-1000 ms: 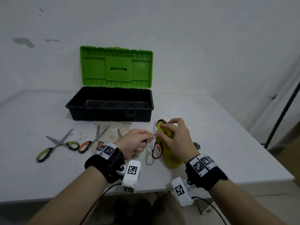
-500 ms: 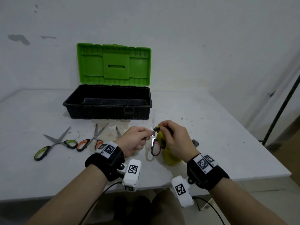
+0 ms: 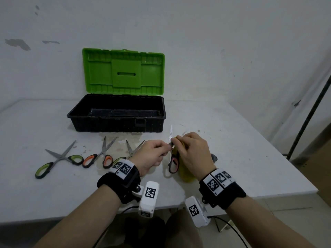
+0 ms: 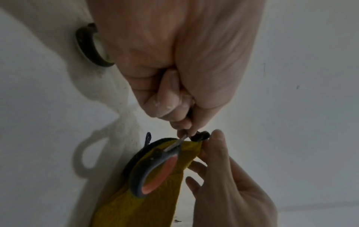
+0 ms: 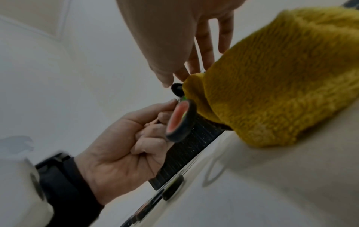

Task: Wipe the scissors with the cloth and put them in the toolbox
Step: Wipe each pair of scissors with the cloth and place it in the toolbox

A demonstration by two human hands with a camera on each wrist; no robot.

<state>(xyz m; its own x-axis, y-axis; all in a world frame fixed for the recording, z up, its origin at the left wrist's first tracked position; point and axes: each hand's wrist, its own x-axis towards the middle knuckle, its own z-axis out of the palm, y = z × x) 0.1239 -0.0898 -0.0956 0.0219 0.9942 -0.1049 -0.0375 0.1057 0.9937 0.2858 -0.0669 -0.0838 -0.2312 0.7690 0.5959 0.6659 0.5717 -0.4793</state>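
Scissors with red-lined handles stand nearly upright between our two hands, just above the table, blade tip pointing toward twelve o'clock. Our left hand pinches them near the pivot, fingers curled tight, the red loop hanging below at six o'clock. Our right hand pinches the yellow cloth against the blade with thumb and forefinger, its other fingers loosely spread; the cloth drapes down behind the handle to the table. At twelve o'clock from our hands sits the black toolbox, its green lid standing open against the wall. At nine o'clock three more scissors lie flat with blades parted: a green pair, an orange pair, and a third pair partly hidden by our left wrist
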